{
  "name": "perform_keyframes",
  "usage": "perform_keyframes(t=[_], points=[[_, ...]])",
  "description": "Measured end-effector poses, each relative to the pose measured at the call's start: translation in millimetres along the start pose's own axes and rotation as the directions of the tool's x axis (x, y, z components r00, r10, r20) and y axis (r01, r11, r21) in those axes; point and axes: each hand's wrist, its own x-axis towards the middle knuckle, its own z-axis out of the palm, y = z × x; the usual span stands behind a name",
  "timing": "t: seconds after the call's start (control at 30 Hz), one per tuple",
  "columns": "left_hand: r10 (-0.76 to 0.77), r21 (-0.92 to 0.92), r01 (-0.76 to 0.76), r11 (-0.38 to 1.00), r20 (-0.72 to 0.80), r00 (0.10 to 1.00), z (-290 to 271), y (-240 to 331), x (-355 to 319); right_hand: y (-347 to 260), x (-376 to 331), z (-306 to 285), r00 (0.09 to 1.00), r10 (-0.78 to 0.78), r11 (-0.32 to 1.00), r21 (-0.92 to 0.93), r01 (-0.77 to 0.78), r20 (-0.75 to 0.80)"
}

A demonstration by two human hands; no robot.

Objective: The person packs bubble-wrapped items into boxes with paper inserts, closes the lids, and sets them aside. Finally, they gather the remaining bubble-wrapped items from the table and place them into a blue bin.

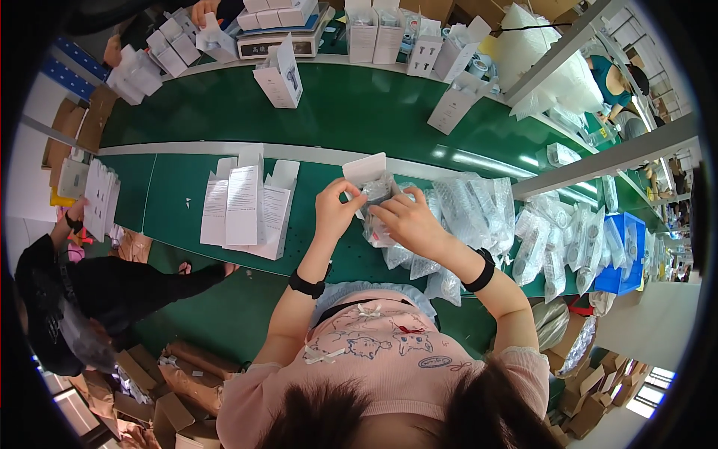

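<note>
In front of me is a white carton (365,168) with its top flap standing up. A clear bubble-wrap packet (379,188) sits at the carton's mouth; what it wraps cannot be made out. My left hand (336,211) has thumb and forefinger pinched together at the carton's left edge. My right hand (411,223) bends its fingers over the packet and the carton from the right, its fingertips partly hidden. Several more bubble-wrap packets (479,209) lie in a heap beside my right hand. Left of my hands lie flat white cartons (243,206) with open flaps.
A green conveyor belt (351,120) runs beyond the table, carrying upright white cartons (280,78). Far right are a blue bin (624,254) and more packets (553,239). A metal post (598,157) slants across the right. Another person (75,292) stands at the left, holding cartons.
</note>
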Motion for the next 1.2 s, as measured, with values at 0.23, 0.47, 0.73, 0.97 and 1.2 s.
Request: perform_keyframes(t=[0.23,0.47,0.73,0.97,1.2], points=[[0.002,-0.075,-0.002,0.997,0.002,1.000,-1,-7,0,4,17,-5,0.960,0.210,0.923,0.361,-0.132,-0.185],[0.039,-0.035,-0.041,0.999,-0.043,0.998,0,-13,0,-6,24,5,0.966,-0.046,0.995,0.072,0.066,-0.254],[0.004,-0.070,-0.006,0.998,-0.024,1.000,3,-12,-3,11,6,-8,0.978,-0.146,0.989,-0.060,0.138,-0.148],[0.061,-0.017,-0.061,0.998,-0.037,0.997,0,-9,-1,10,24,-24,0.955,-0.076,0.977,-0.171,0.129,0.288],[0.028,-0.046,-0.031,0.998,-0.060,0.998,4,-10,-1,7,46,-23,0.999,-0.051,0.945,-0.323,0.047,-0.005]])
